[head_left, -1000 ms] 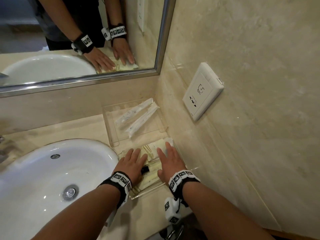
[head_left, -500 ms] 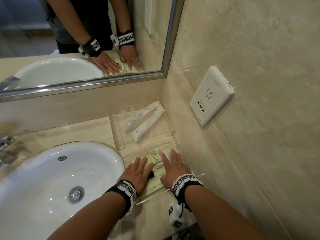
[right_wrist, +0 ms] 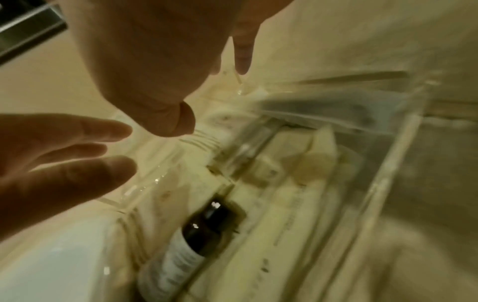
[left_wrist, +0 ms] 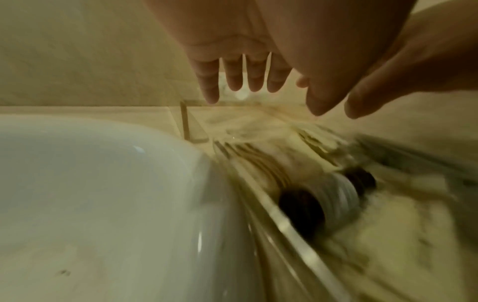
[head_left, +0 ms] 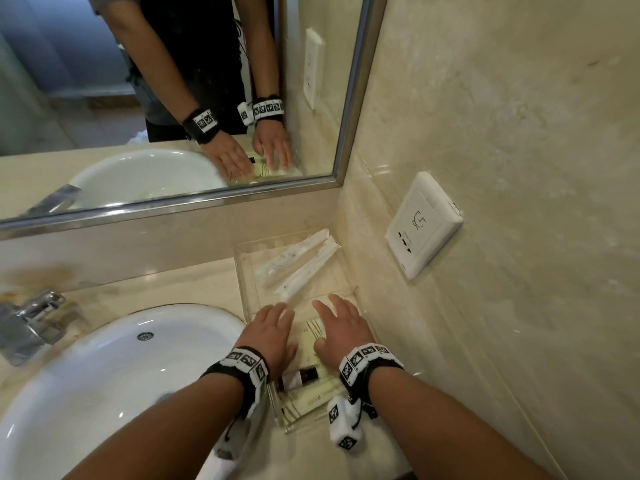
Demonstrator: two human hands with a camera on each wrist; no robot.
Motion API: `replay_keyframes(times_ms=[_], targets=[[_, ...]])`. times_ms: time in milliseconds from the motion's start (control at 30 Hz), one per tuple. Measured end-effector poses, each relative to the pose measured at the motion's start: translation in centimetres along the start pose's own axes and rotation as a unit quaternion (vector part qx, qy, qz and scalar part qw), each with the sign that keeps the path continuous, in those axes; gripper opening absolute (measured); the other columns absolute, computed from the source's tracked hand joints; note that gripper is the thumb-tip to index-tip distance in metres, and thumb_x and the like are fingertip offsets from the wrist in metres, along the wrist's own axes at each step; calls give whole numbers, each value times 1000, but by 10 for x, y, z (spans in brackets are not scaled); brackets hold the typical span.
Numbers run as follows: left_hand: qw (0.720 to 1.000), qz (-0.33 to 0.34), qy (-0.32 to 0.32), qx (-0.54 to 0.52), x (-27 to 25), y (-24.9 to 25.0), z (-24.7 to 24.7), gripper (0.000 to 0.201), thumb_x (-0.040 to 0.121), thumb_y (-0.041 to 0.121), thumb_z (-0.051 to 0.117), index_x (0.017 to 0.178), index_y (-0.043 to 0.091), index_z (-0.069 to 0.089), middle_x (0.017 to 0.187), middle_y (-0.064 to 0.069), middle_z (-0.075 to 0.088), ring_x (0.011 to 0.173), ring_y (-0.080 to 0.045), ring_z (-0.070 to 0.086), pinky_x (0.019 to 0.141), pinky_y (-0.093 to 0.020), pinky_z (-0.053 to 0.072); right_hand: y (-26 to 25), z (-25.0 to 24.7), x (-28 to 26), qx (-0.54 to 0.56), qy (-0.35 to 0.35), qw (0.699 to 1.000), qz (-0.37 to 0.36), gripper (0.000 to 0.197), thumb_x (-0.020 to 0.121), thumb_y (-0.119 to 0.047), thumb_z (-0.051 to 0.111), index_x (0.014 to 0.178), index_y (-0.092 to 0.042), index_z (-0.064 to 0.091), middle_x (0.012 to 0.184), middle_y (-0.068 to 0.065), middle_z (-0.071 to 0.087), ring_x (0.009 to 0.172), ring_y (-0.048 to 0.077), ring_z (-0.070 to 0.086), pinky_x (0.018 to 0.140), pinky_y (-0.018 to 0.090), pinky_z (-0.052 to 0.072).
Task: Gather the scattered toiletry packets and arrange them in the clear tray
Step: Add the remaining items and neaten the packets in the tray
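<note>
Hands flat, fingers straight: left hand + right hand over tray.

Both hands lie over the near tray. Beyond the fingertips sits a second tray holding long packets. The basin lies left of the left hand.

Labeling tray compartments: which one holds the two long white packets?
The far compartment, nearest the mirror; the long white packets lie there diagonally, beyond both hands.

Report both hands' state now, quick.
Left hand: open, fingers straight over the clear tray, holding nothing.
Right hand: open, fingers spread over the tray, holding nothing.
</note>
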State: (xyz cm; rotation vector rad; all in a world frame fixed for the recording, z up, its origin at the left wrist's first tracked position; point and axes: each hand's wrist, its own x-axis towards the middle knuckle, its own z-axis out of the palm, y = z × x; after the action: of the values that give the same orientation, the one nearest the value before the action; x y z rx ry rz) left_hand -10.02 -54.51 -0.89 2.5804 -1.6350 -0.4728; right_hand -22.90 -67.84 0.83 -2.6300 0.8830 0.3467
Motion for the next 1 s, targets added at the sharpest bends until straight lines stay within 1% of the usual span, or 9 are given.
replay_keyframes(times_ms=[67,167,267,333,533,700,767,900,1000], targets=[[998,-46,14,-27,12,-7,-17,67,94,43,50,151,19,25,160,-8,18,145,-30,19,117,-40,28,-12,-7,10,25,6,1000,-1,76,87,-27,56,153,-34,21,164,4,12,148,27,15,116,43,29],[990,-120,11,-74,31,-20,-39,70,93,42,54,152,21,23,161,-7,16,146,-30,18,117,-43,29,-25,-14,25,54,5,998,10,72,88,-20,53,151,-34,24,159,2,23,141,26,28,110,40,36],[984,-158,4,-86,49,-32,-54,67,93,38,54,151,23,24,161,-5,15,144,-30,19,115,-44,32,-30,-20,41,64,-15,998,19,70,87,-18,51,149,-38,24,142,5,40,126,27,43,99,40,44],[983,-164,-4,-80,59,-38,-59,62,94,34,53,150,25,26,160,-5,17,143,-31,22,112,-45,34,-31,-24,52,56,-25,998,21,70,89,-21,50,150,-40,22,136,6,45,121,27,46,96,41,46],[982,-171,-28,-69,89,-54,-65,55,94,25,47,147,24,30,152,-6,32,134,-32,33,104,-43,40,-36,-37,87,42,-36,998,37,71,91,-22,53,152,-36,22,129,6,50,117,27,52,94,40,49],[983,-170,-34,-60,109,-57,-59,52,96,29,47,146,22,33,145,-7,40,132,-32,36,102,-43,42,-35,-41,107,19,-42,998,47,69,91,-18,53,152,-35,25,125,9,52,112,29,56,90,43,51],[984,-168,-34,-53,116,-58,-56,48,97,28,45,144,23,34,142,-8,43,130,-31,39,100,-43,43,-32,-41,112,4,-45,998,48,68,92,-17,51,152,-34,24,126,10,51,111,29,57,89,42,51],[986,-154,-45,-35,129,-59,-49,42,97,20,43,139,22,41,135,-9,48,123,-30,45,96,-42,46,-26,-40,123,6,-32,998,52,56,91,-14,52,143,-30,42,125,8,53,107,28,61,86,39,53],[988,-147,-45,-19,134,-61,-48,32,96,19,42,127,17,50,125,-9,51,114,-31,51,90,-42,48,-24,-38,128,19,-14,998,61,45,92,-15,53,134,-31,51,122,3,59,105,25,63,84,34,52]])
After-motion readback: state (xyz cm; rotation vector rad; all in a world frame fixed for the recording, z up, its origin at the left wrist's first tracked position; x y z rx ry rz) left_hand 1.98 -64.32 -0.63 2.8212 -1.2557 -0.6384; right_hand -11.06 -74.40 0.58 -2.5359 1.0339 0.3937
